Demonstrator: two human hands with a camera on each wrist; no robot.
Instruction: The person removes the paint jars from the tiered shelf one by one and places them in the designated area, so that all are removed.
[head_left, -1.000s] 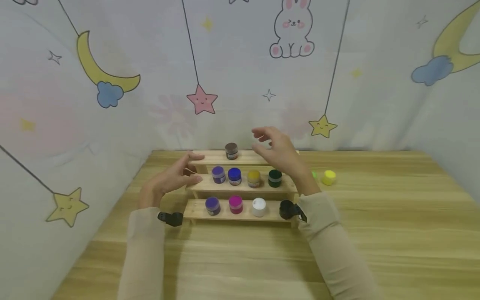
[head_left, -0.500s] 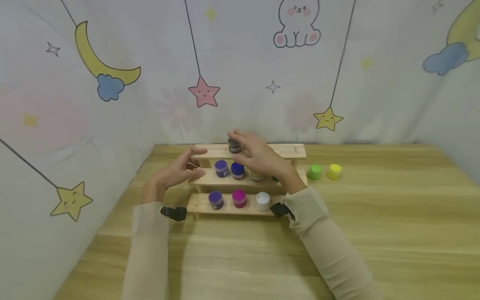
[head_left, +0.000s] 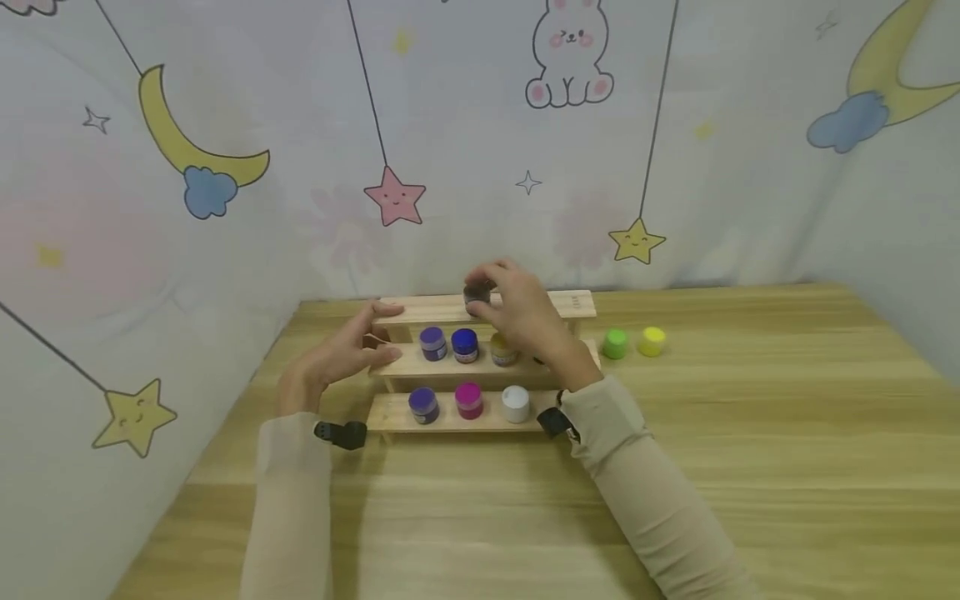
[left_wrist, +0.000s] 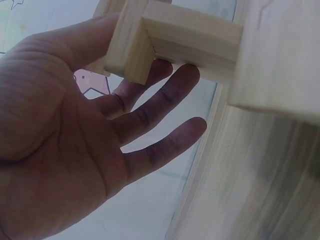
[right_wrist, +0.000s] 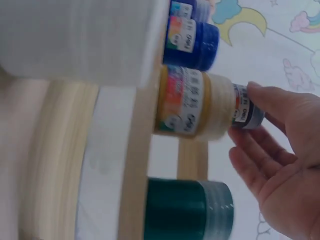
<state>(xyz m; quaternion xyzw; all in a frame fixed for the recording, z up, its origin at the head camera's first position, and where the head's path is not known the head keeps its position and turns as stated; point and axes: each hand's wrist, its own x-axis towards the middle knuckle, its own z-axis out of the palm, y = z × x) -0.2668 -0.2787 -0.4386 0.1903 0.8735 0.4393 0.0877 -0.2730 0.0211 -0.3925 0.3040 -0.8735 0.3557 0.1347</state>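
Observation:
A three-tier wooden rack [head_left: 427, 310] bears several small paint jars. My right hand [head_left: 525, 312] pinches a dark brown paint jar [head_left: 476, 298] on the top tier between thumb and fingers; the right wrist view shows this dark jar [right_wrist: 242, 107] beyond the ochre one. My left hand [head_left: 341, 354] holds the rack's left end, index finger at the top tier and thumb on the middle one. In the left wrist view its fingers [left_wrist: 172, 92] reach around a wooden post. Purple [head_left: 432, 343], blue [head_left: 465, 345], ochre [head_left: 503, 350] and green [right_wrist: 185, 210] jars line the middle tier.
Purple [head_left: 423, 405], magenta [head_left: 469, 401] and white [head_left: 515, 404] jars stand on the bottom tier. Light green [head_left: 615, 343] and yellow [head_left: 652, 342] jars are on the wooden table [head_left: 750, 433], right of the rack. A printed cloth [head_left: 465, 125] hangs behind.
My right hand has come leftward from above the top tier's right part and taken hold of the dark brown jar, which has shifted slightly right along the tier. The left hand keeps its place.

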